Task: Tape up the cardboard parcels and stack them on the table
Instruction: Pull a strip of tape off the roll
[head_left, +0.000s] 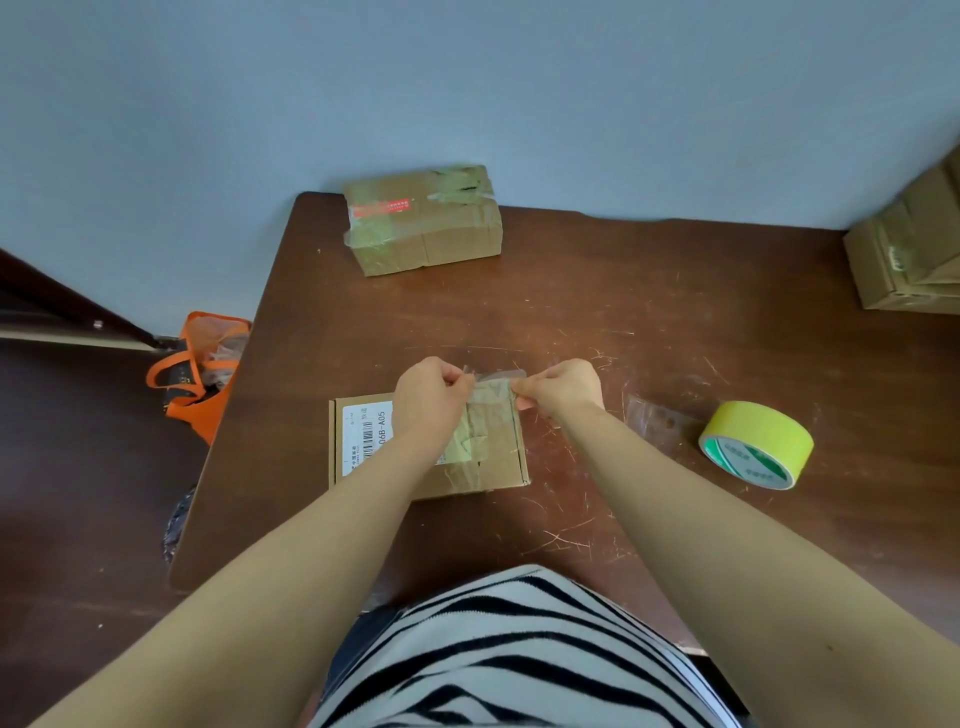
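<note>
A flat cardboard parcel (498, 457) with a white barcode label lies on the brown table (649, 291) in front of me. My left hand (428, 392) and my right hand (561, 387) each pinch one end of a short strip of clear tape (496, 375), stretched between them just above the parcel's far edge. Old tape covers part of the parcel's top. A second, taped parcel (423, 221) sits at the table's far edge near the wall. A yellow tape roll (756, 444) lies on its side to the right of my hands.
More cardboard boxes (909, 249) are piled at the far right edge of the table. A loose piece of clear film (654, 415) lies between my right hand and the tape roll. An orange bag (200, 374) stands on the floor left of the table.
</note>
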